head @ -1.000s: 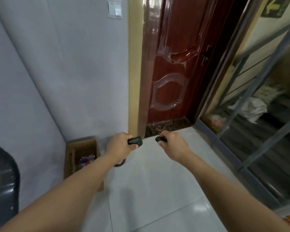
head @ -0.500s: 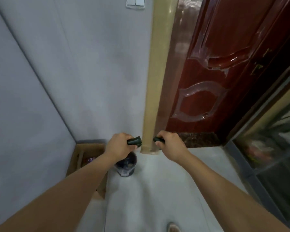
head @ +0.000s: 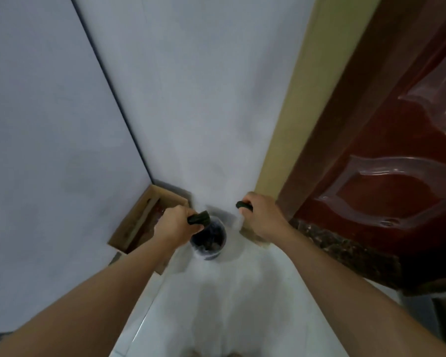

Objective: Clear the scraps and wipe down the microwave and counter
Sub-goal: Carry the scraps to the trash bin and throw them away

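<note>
- left hand (head: 177, 225) fisted round a dark green scrap (head: 198, 218), right over the small round bin with dark contents (head: 209, 239); right hand (head: 262, 219) grips another dark scrap (head: 243, 204) at the bin's 1 o'clock
- open brown cardboard box (head: 142, 220) at the bin's 9 o'clock; glossy red-brown door (head: 386, 161) off at 2 o'clock

Both bare forearms extended forward. Left grip (head: 177, 225) and right grip (head: 262, 217) each fisted round a dark object.

This looks like a home, in a hallway corner by the entrance. A glossy red-brown panelled door (head: 386, 161) in a yellow frame (head: 294, 104) meets plain pale walls (head: 191, 86) and a white tiled floor (head: 216, 305), with a cardboard box (head: 139, 222) and a small bin (head: 211, 240) tucked into the corner.
</note>
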`<state>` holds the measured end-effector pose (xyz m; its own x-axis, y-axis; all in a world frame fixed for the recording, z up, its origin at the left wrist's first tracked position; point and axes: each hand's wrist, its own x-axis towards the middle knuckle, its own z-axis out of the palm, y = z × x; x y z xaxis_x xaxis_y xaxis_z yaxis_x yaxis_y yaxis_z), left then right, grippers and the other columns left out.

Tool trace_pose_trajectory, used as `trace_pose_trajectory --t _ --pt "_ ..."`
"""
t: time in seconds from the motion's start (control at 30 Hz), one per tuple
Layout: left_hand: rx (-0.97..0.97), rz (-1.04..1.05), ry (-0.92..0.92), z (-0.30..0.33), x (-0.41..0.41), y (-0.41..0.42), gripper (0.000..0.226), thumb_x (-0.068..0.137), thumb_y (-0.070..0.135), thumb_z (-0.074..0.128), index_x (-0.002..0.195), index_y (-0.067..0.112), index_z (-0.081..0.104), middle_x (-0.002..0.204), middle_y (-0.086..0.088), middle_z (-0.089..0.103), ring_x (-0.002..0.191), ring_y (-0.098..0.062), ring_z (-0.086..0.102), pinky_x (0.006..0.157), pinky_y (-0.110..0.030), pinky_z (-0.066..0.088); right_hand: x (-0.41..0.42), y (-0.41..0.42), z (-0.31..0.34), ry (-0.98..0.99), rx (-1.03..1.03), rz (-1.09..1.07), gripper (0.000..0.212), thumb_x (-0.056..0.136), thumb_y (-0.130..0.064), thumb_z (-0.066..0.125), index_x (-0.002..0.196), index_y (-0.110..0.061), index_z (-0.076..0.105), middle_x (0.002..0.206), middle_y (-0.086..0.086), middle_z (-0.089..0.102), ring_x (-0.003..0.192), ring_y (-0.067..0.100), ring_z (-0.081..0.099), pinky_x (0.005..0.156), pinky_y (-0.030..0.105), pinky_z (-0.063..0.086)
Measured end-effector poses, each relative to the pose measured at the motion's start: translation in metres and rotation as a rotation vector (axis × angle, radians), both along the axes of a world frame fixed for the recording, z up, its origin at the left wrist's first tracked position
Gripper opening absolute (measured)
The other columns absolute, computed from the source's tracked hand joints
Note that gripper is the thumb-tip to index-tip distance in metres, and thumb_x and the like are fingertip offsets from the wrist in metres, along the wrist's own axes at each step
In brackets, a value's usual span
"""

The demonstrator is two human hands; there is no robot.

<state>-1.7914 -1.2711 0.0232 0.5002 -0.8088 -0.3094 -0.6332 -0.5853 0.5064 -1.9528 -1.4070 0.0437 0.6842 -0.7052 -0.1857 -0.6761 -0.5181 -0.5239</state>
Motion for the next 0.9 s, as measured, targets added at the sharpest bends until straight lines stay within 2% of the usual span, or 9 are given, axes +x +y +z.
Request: trace_pose_trajectory --t 0.1,0.17,0.23,0.37,0.43,0.57,0.73,0.9 --pt "0.022 0.05 -0.004 -0.018 0.007 -0.011 0.005 0.082 0.029 0.069 0.08 0.025 0.068 0.078 0.001 0.067 0.074 -0.016 0.06 0.061 -0.025 0.042 0.012 -0.023 -0.019 0.033 0.012 0.06 0.019 0.093 -0.022 0.053 0.101 -0.006 0.056 0.099 0.013 0.061 0.09 0.029 0.055 0.071 0.034 0.04" --pt "0.038 0.079 -0.001 -0.032 0.014 -0.018 0.009 0.082 0.03 0.069 0.088 0.023 0.07 0.08 0.0 0.068 0.078 -0.018 0.063 0.063 -0.025 0.043 0.023 -0.035 -0.033 0.047 0.022 0.088 0.02 0.093 -0.021 0.053 0.104 -0.005 0.056 0.101 0.012 0.061 0.093 0.029 0.056 0.072 0.034 0.041" --pt "0.062 0.097 0.01 -0.045 0.022 -0.026 0.011 0.083 0.031 0.068 0.088 0.021 0.069 0.082 -0.003 0.069 0.079 -0.02 0.064 0.067 -0.027 0.049 0.035 -0.044 -0.047 0.063 0.036 0.104 0.021 0.093 -0.02 0.053 0.109 -0.006 0.056 0.107 0.012 0.06 0.098 0.029 0.056 0.077 0.035 0.043" --pt "0.093 0.129 0.051 -0.074 0.045 -0.044 0.016 0.086 0.031 0.065 0.073 0.026 0.057 0.08 -0.004 0.069 0.071 -0.018 0.063 0.074 -0.032 0.055 0.062 -0.061 -0.08 0.106 0.037 0.139 0.022 0.092 -0.014 0.052 0.113 -0.008 0.055 0.113 0.012 0.059 0.101 0.028 0.055 0.08 0.034 0.044" --pt "0.102 0.138 0.067 -0.09 0.056 -0.053 0.015 0.087 0.031 0.064 0.077 0.022 0.06 0.08 -0.002 0.068 0.069 -0.013 0.061 0.075 -0.029 0.056 0.073 -0.071 -0.098 0.127 0.046 0.142 0.022 0.09 -0.012 0.052 0.112 -0.009 0.055 0.112 0.012 0.058 0.101 0.028 0.055 0.078 0.033 0.044" --pt "0.12 0.18 0.103 -0.126 0.069 -0.07 0.017 0.086 0.032 0.065 0.095 0.018 0.067 0.084 -0.002 0.067 0.077 -0.017 0.065 0.079 -0.034 0.056 0.091 -0.087 -0.142 0.158 0.088 0.15 0.028 0.09 -0.013 0.052 0.118 -0.011 0.055 0.116 0.01 0.057 0.104 0.026 0.054 0.073 0.025 0.036" --pt "0.126 0.252 0.133 -0.179 0.072 -0.089 0.016 0.084 0.032 0.067 0.096 0.021 0.067 0.089 -0.001 0.07 0.081 -0.016 0.066 0.081 -0.035 0.056 0.109 -0.108 -0.199 0.213 0.117 0.221 0.025 0.09 -0.017 0.056 0.114 -0.011 0.056 0.113 0.011 0.06 0.104 0.028 0.055 0.078 0.031 0.04" --pt "0.142 0.405 0.205 -0.251 0.065 -0.106 0.012 0.085 0.028 0.066 0.094 0.02 0.067 0.086 -0.001 0.068 0.082 -0.017 0.065 0.079 -0.037 0.056 0.123 -0.127 -0.273 0.26 0.14 0.284 0.029 0.09 -0.021 0.058 0.118 -0.013 0.055 0.117 0.009 0.06 0.107 0.026 0.056 0.08 0.03 0.042"
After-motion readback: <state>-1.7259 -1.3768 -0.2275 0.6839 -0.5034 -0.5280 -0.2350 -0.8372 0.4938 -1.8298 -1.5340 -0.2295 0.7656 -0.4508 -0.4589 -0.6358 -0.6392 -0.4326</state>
